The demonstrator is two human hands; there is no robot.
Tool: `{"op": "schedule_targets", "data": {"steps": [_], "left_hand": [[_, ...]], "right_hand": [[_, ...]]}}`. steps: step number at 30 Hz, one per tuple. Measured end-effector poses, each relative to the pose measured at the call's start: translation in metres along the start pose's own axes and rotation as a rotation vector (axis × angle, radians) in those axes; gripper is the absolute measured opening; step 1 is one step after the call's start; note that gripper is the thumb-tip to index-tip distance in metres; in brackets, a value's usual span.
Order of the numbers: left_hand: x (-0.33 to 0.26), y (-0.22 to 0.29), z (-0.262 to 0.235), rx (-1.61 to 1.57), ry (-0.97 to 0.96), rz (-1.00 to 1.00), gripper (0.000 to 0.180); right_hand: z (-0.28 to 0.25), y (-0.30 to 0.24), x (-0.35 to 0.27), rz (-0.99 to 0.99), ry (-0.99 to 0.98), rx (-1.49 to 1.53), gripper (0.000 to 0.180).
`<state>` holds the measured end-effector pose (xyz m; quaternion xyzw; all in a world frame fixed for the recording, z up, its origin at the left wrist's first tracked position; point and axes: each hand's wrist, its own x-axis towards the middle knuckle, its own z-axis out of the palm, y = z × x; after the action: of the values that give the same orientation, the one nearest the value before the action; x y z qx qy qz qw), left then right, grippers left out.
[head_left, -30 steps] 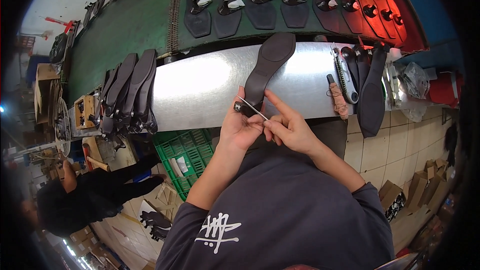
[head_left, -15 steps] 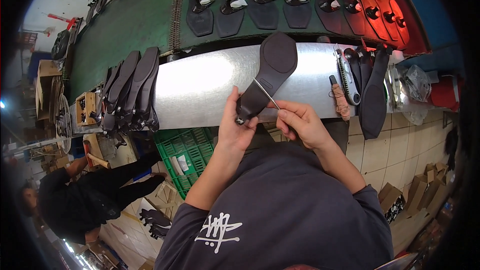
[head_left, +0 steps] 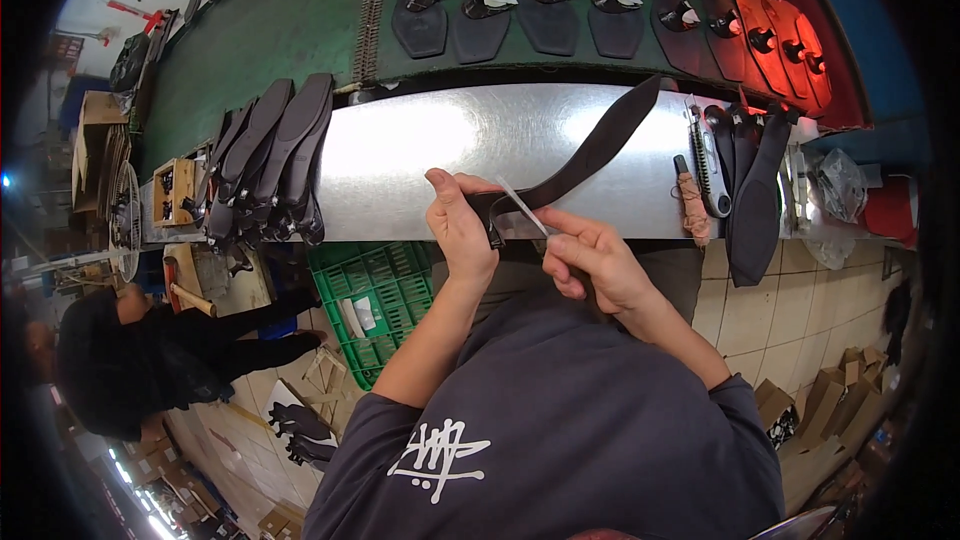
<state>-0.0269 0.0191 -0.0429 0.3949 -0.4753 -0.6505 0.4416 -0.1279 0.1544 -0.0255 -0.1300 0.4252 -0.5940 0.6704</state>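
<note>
Over steel tabletop [head_left: 420,155]: left hand [head_left: 462,230] grips one black sole [head_left: 590,155]; right hand [head_left: 592,262] pinches one thin white strip [head_left: 522,205]; sole stack at 9 o'clock [head_left: 268,155].

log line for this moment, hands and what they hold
left hand: grips black sole | right hand: pinches thin white strip | over metal bench

Sole [head_left: 590,155]: turned from flat-faced to edge-on, tilted further right.
Right hand [head_left: 590,260]: drawn slightly lower with the thin tool [head_left: 522,205].
</note>
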Motion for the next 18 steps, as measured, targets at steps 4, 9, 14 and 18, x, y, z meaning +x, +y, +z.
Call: {"op": "schedule_targets", "data": {"steps": [4, 9, 14, 18], "left_hand": [[0.004, 0.009, -0.001, -0.043, -0.07, -0.018, 0.074], [0.004, 0.014, -0.003, -0.11, -0.041, -0.241, 0.074], [0.002, 0.018, 0.001, -0.178, -0.083, -0.302, 0.073], [0.004, 0.023, 0.0, -0.226, -0.037, -0.43, 0.071]], "right_hand": [[-0.004, -0.015, -0.003, -0.004, -0.112, 0.282, 0.033], [0.003, -0.001, -0.001, -0.477, 0.162, -0.769, 0.017], [0.011, -0.002, -0.001, -0.722, 0.173, -1.141, 0.013], [0.018, 0.0, -0.004, -0.831, 0.17, -1.153, 0.013]]}}
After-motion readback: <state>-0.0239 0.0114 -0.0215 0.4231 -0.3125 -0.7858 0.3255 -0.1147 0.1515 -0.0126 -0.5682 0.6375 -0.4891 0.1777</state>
